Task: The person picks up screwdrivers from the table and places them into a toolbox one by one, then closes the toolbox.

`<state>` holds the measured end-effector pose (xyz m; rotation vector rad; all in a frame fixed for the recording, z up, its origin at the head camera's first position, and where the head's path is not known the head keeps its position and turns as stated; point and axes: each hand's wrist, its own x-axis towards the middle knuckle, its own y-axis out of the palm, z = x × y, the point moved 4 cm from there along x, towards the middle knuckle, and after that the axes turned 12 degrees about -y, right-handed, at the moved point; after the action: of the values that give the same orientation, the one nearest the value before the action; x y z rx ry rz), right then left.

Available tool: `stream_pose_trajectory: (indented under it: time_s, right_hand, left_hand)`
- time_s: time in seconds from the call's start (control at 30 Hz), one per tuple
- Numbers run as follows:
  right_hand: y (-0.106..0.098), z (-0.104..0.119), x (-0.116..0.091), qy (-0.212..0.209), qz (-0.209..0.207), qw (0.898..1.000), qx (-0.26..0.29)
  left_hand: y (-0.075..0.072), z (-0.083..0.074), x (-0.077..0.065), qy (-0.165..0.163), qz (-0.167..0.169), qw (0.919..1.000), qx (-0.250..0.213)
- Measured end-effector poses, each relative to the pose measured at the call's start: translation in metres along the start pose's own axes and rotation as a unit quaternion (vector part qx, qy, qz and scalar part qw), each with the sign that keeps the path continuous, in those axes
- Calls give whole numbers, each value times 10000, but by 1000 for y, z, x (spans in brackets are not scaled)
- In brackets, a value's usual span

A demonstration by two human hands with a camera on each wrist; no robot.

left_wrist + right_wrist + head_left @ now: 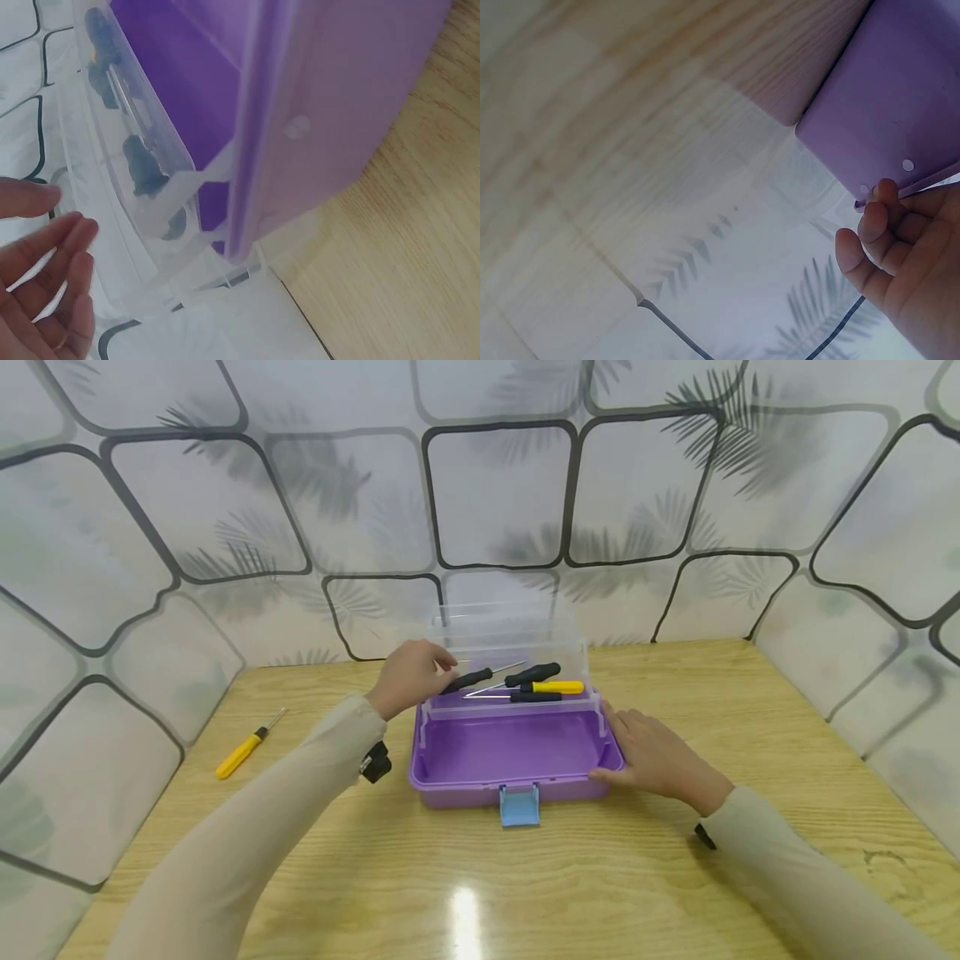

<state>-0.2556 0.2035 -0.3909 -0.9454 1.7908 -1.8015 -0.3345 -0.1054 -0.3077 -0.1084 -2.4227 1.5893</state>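
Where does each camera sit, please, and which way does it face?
Head: worn there, facing forward and down at the purple box; left hand, right hand, sleeves show.
Left wrist: worn there, facing the box's side and table; left hand shows.
Right wrist: worn there, facing the box's opposite side; right hand shows.
The wrist views share box and backdrop.

No readable text or numbers.

On my head feed the left hand [411,678] covers part of the tray [517,710], drivers [142,166] look blurry to me on left wrist, and right wrist chops both box [896,94] and right hand [919,259] at the frame edge.
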Motion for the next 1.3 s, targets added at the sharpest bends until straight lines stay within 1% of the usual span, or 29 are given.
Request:
stream_pose_trajectory:
  time_s: [0.1,0.2,0.33,0.5,0.6,0.67,0.77,0.87,1.1,1.3]
  right_hand:
    - [0,0,0,11,23,10000,20]
    - [-1,1,0,3,15,10000,30]
    - [-2,2,0,-6,-2,10000,33]
    - [-1,1,0,-11,-6,10000,19]
    - [0,1,0,-15,-12,10000,9]
    - [0,1,-1,-19,-1,10000,17]
    - [0,0,-1,1,37,10000,50]
    - [0,0,-1,28,61,9999,94]
    - [0,0,-1,20,64,9999,81]
    - [-1,1,-1,10,43,10000,79]
  left_hand:
    - [-2,3,-3,131,-147,9997,-147]
    - [-5,6,-7,173,-292,9991,-259]
    - [-8,10,-14,271,-393,9983,-327]
    - [-13,13,-24,437,-551,9973,-228]
    - [-16,16,-32,580,-759,9954,-40]
    - [-18,17,-37,745,-973,9923,195]
    - [-21,19,-43,1025,-1346,9842,514]
    - [-25,21,-49,1166,-1611,9776,689]
    - [-31,29,-63,1204,-1948,9688,945]
    - [-38,35,-73,1143,-2190,9630,1078]
